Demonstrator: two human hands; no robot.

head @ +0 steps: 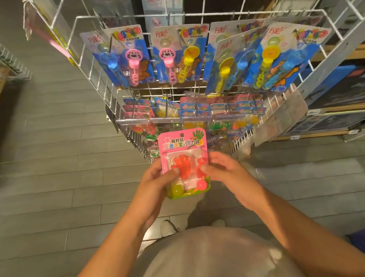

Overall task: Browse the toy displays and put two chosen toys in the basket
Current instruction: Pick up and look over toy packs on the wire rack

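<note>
Inspecting stage: my left hand point(156, 179) and right hand point(221, 168) both pinched the pink toy pack point(182, 151); next, find basket, unseen.

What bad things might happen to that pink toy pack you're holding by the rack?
1. Both hands, the left hand and the right hand, hold the pink toy pack by its edges above the tiled floor, so a slip might drop it.
2. The pack is close to the crowded lower hooks of the wire rack; moving it could snag the hanging packs and knock some down.
3. No basket is clearly in view, so putting it in may need a blind reach.
</note>
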